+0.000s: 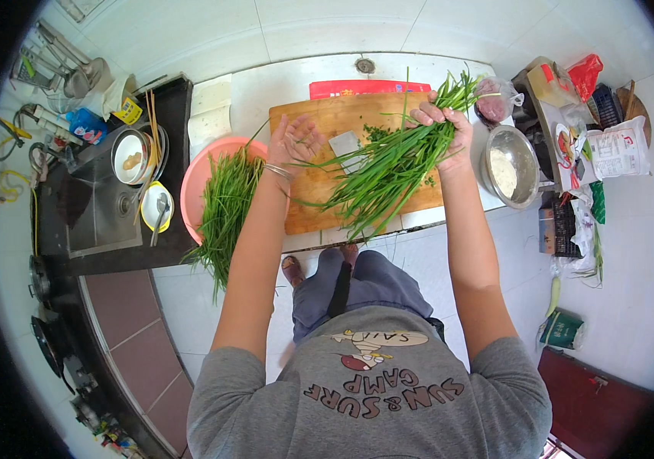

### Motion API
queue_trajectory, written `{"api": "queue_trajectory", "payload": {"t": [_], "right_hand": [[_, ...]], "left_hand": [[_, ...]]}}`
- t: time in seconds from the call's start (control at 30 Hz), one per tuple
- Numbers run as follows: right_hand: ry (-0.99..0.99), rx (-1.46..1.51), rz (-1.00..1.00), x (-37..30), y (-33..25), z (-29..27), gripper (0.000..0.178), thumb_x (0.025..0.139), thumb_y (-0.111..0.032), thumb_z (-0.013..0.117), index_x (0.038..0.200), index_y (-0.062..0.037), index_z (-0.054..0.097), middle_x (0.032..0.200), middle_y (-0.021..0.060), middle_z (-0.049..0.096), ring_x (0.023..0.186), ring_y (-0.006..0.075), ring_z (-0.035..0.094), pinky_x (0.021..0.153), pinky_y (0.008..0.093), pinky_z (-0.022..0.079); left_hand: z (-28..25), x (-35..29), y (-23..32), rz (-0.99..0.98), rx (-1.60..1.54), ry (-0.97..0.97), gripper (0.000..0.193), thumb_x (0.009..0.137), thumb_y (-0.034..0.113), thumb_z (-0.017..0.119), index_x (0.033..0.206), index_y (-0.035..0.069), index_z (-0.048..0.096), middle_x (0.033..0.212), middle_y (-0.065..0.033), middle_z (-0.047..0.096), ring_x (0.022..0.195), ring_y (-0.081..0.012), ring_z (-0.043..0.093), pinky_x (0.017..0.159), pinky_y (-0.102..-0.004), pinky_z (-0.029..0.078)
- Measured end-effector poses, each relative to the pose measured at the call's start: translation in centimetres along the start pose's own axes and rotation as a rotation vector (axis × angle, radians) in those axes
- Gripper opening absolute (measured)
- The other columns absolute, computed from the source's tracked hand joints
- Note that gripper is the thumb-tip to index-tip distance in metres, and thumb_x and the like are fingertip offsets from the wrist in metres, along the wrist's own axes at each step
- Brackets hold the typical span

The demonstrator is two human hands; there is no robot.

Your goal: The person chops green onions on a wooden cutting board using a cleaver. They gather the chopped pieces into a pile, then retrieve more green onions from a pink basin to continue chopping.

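From my remote feed, left to right: more greens are lying in a pink basin (198, 177); my left hand (293, 141) is spreading open, empty, while my right hand (445, 126) is gripping 1 bunch of chives (388, 168) above the cutting board (327, 122). Loose stalks could slip floorward. A cleaver (344, 143) is lying half-hidden beneath.

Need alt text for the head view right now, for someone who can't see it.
The right hand grips a long bunch of green chives above a wooden cutting board, while the left hand is open, palm up, beside it. More chives fill a pink basin at left; a steel bowl sits at right.
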State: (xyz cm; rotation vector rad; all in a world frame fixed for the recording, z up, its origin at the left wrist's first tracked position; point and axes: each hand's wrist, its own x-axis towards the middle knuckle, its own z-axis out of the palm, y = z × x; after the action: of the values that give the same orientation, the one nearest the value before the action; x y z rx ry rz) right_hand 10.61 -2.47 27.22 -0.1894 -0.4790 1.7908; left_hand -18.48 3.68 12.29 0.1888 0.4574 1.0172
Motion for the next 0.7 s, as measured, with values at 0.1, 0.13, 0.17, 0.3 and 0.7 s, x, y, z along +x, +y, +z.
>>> {"api": "queue_trajectory", "payload": {"t": [0.1,0.13,0.17,0.3,0.7], "right_hand": [[0.092,0.028,0.021,0.6,0.5,-0.1,0.022,0.075,-0.014,0.06,0.096,-0.0061,0.059,0.069,0.0007,0.048,0.075,0.0185,0.048,0.073,0.0367,0.043],[0.123,-0.003,0.007,1.0,1.2,0.1,0.021,0.075,-0.013,0.061,0.094,-0.006,0.058,0.069,0.0013,0.049,0.075,0.0189,0.049,0.073,0.0364,0.043],[0.158,-0.041,-0.011,1.4,1.9,0.7,0.02,0.074,-0.013,0.062,0.092,-0.0059,0.057,0.069,0.0019,0.049,0.075,0.0193,0.049,0.073,0.0362,0.044],[0.305,-0.152,-0.069,2.5,4.6,1.2,0.019,0.073,-0.008,0.065,0.088,-0.0053,0.054,0.075,0.0063,0.056,0.077,0.021,0.055,0.075,0.0332,0.047],[0.52,-0.653,0.022,2.3,8.7,1.0,0.027,0.08,-0.015,0.068,0.101,-0.0028,0.057,0.097,0.0056,0.061,0.088,0.0157,0.058,0.074,0.0318,0.048]], "left_hand": [[1.3,0.1,0.7,0.201,0.91,0.277,0.054,0.09,0.047,0.05,0.117,0.001,0.054,0.12,-0.0153,0.055,0.11,-0.025,0.052,0.099,-0.0406,0.038],[2.0,0.2,1.5,0.205,1.072,0.209,0.058,0.088,0.047,0.053,0.123,0.0,0.049,0.125,-0.0158,0.051,0.116,-0.0251,0.048,0.101,-0.0388,0.036],[3.4,0.5,2.1,0.205,1.229,0.131,0.064,0.086,0.047,0.056,0.128,0.0,0.044,0.129,-0.0163,0.048,0.121,-0.0253,0.044,0.102,-0.037,0.034],[13.4,-2.4,-0.6,0.319,1.399,-0.228,0.093,0.07,0.041,0.076,0.138,-0.001,0.029,0.139,-0.0202,0.036,0.132,-0.0297,0.032,0.107,-0.0378,0.03],[14.4,-3.1,-2.7,0.121,1.498,-0.221,0.093,0.059,0.022,0.085,0.136,0.005,0.036,0.127,-0.0127,0.051,0.118,-0.0224,0.047,0.1,-0.0336,0.035]]}}
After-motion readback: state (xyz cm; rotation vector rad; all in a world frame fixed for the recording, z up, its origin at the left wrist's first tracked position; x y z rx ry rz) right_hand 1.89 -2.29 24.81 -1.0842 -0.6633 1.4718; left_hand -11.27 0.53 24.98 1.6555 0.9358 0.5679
